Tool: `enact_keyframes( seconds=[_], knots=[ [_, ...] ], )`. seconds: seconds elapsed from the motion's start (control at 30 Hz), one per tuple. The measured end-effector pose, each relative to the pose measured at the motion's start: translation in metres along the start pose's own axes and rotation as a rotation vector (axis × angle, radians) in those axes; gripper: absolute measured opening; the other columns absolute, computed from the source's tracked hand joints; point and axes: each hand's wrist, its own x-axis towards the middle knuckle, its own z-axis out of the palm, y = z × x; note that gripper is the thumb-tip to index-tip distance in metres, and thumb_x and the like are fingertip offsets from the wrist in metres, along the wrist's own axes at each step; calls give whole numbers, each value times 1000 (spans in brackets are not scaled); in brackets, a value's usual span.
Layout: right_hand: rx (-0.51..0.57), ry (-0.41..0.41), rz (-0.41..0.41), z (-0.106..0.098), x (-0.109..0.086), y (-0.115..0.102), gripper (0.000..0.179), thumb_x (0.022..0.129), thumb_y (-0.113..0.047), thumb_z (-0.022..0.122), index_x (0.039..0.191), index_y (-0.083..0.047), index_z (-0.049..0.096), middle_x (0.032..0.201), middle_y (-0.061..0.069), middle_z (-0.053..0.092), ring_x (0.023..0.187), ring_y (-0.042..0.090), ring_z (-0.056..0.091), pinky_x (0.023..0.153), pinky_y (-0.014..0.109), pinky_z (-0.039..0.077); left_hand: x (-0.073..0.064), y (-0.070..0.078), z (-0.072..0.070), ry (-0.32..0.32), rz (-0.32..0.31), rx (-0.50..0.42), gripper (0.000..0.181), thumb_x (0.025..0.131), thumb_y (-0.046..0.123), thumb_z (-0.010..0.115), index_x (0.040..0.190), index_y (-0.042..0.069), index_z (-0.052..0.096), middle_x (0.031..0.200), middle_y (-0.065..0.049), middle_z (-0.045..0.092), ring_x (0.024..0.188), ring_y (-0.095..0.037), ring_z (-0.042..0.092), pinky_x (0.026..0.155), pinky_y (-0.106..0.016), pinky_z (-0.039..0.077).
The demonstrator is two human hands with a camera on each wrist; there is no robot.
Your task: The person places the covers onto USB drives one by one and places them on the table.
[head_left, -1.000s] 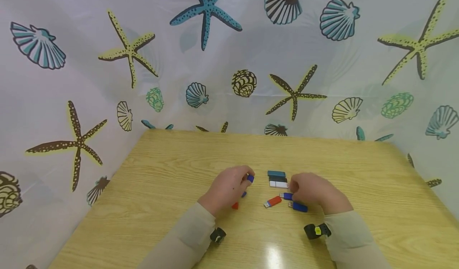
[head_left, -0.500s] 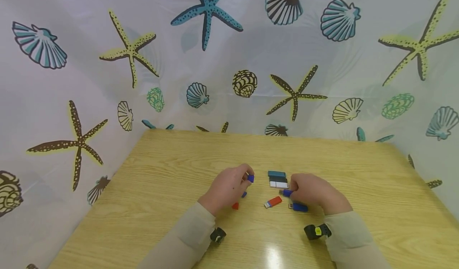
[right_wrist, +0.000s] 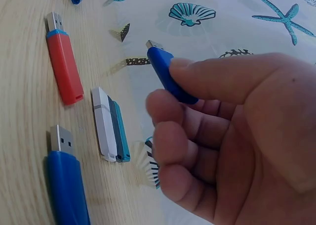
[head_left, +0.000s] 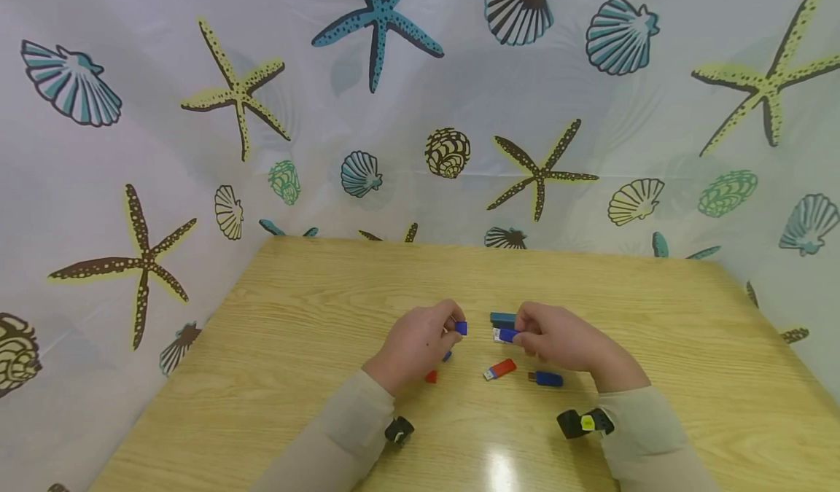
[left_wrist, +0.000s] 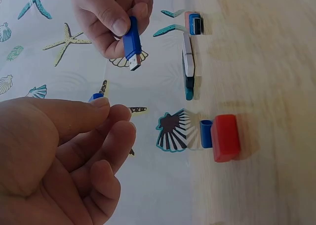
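Note:
Between thumb and fingertips, my left hand pinches a small blue USB stick cap. My right hand pinches a blue USB stick above the table, its bare metal plug pointing left toward the cap, with a gap between them. Below the left hand lie a red cap and another blue cap. An uncapped red USB stick and an uncapped blue USB stick rest nearer the person. Just beyond the held stick, white, black and teal sticks lie side by side.
The wooden table carries all these pieces. A white curtain printed with starfish and shells hangs behind it and along its sides. Each wrist wears a small black camera.
My right hand has lifted the blue USB stick off the table and moved it away from the person and a little left. The left hand stays nearly in place with its cap.

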Motion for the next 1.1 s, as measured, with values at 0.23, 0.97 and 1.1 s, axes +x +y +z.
enact_keyframes(
  seconds=[0.23, 0.97, 1.1],
  knots=[
    [34, 11, -96, 0, -1, -4, 7, 105, -19, 57, 105, -12, 54, 75, 2, 57, 62, 19, 54, 56, 33, 47, 0, 2, -1, -4, 3, -4, 17, 98, 24, 70, 113, 21, 63, 93, 10, 67, 63, -3, 56, 61, -22, 48],
    [34, 47, -165, 2, -4, -24, 4, 105, -14, 55, 109, -15, 57, 86, 5, 67, 70, 19, 58, 64, 35, 50, 0, 5, 1, 0, 56, -66, 19, 96, 22, 72, 113, 16, 65, 91, 10, 68, 68, -3, 55, 62, -20, 47],
    [38, 49, -167, 1, -4, -24, 4, 105, -14, 55, 109, -15, 57, 85, 3, 66, 69, 19, 58, 63, 34, 50, 0, 6, 0, 4, 63, -74, 19, 97, 22, 72, 113, 16, 65, 91, 10, 68, 68, -4, 55, 62, -20, 47]
  ],
)
